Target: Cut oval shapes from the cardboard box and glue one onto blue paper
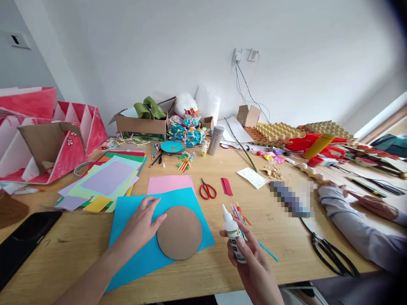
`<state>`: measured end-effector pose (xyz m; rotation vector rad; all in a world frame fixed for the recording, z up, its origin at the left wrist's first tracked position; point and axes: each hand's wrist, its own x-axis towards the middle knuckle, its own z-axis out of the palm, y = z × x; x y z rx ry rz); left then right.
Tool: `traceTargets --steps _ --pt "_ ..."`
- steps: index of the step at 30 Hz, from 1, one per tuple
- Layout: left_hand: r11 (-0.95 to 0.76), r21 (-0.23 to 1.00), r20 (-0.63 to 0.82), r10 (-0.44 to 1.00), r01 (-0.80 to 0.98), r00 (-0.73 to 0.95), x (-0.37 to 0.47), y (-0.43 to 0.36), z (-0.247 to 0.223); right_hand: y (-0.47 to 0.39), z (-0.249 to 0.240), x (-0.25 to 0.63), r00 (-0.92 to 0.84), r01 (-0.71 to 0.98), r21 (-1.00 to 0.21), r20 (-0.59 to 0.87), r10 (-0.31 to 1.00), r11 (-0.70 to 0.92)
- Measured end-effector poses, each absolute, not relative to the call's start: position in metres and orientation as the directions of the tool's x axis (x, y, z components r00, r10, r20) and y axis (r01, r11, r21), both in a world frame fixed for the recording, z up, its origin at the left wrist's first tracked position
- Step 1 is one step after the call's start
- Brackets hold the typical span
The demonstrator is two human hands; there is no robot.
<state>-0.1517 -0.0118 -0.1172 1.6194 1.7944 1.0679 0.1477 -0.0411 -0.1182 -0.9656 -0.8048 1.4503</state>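
My left hand (144, 222) rests with fingers apart on a blue sheet (130, 254), its thumb at the left edge of a round brown cardboard disc (179, 233). The disc lies flat on the sheet. In my right hand (248, 254), to the right of the sheet, is a white glue bottle (233, 237), its nozzle pointing up. A pink sheet (170, 184) shows partly from under the blue one. Red-handled scissors (207, 189) and a folded red piece (227, 186) lie behind the disc and bottle.
Coloured paper (108, 178) is piled at left, beside a black phone (27, 237). A steel flask (216, 140) stands at the back. Thin paper strips (241, 214) lie behind the bottle. Black-handled scissors (330, 252) lie at right, near another person's sleeve (352, 224).
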Motion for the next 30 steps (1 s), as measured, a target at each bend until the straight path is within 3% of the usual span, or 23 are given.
traceTargets --steps 3,7,16,21,24,30 --pt "-0.082 0.622 0.241 0.966 0.779 -0.09 -0.153 -0.026 -0.111 -0.037 -0.114 0.146 0.022 -0.531 -0.84 -0.141 0.99 -0.108" --pt "-0.186 0.516 0.253 0.966 0.836 0.059 -0.139 -0.046 -0.107 -0.026 -0.113 0.141 0.075 -0.625 -0.774 -0.186 0.98 -0.1" --pt "-0.298 0.442 -0.056 0.932 0.846 0.357 -0.096 -0.052 -0.108 -0.022 -0.109 0.137 0.111 -0.71 -0.698 -0.244 0.963 -0.095" --pt "-0.222 0.318 -0.081 0.962 0.922 0.259 -0.092 -0.052 -0.108 -0.024 -0.118 0.137 0.113 -0.743 -0.662 -0.275 0.955 -0.102" --pt "-0.173 0.276 -0.03 0.982 0.945 0.188 -0.101 -0.056 -0.119 -0.024 -0.128 0.131 0.094 -0.744 -0.655 -0.298 0.95 -0.132" --pt "-0.212 0.245 0.079 0.977 0.946 0.199 -0.104 -0.064 -0.145 -0.023 -0.146 0.119 0.076 -0.721 -0.679 -0.278 0.958 -0.14"
